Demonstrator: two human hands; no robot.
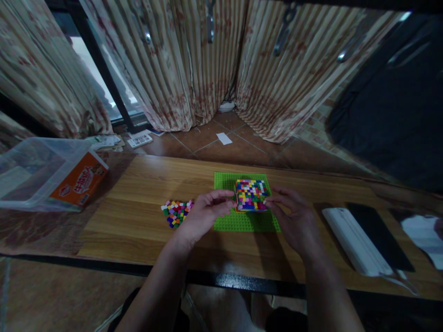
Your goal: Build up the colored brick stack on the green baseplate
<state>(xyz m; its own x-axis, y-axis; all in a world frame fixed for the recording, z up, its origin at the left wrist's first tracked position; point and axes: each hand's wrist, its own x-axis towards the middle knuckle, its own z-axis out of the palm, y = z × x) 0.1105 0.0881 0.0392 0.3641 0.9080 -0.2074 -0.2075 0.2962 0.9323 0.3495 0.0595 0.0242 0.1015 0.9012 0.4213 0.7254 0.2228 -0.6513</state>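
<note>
I stand in the room and look at the wooden counter (pixel 131 198) in the lower half of the frame. A block of small coloured bricks (pixel 251 189) sits a little right of the centre, on a green studded baseplate (pixel 224 224), and it is just between the two hands. The left hand (pixel 206 210) is at its left side, with thumb and forefinger pointing to its edge. The right hand (pixel 294 216) is at its right side, with its fingertips at the lower right corner. The hands are apart from each other, with the block in the gap; if their fingers are pinching something, I cannot tell. Just left of the left hand, partly behind it, lies a pile of loose bricks (pixel 176 213). At the left edge of the frame stands a clear plastic box (pixel 38 154) with an orange label.
</note>
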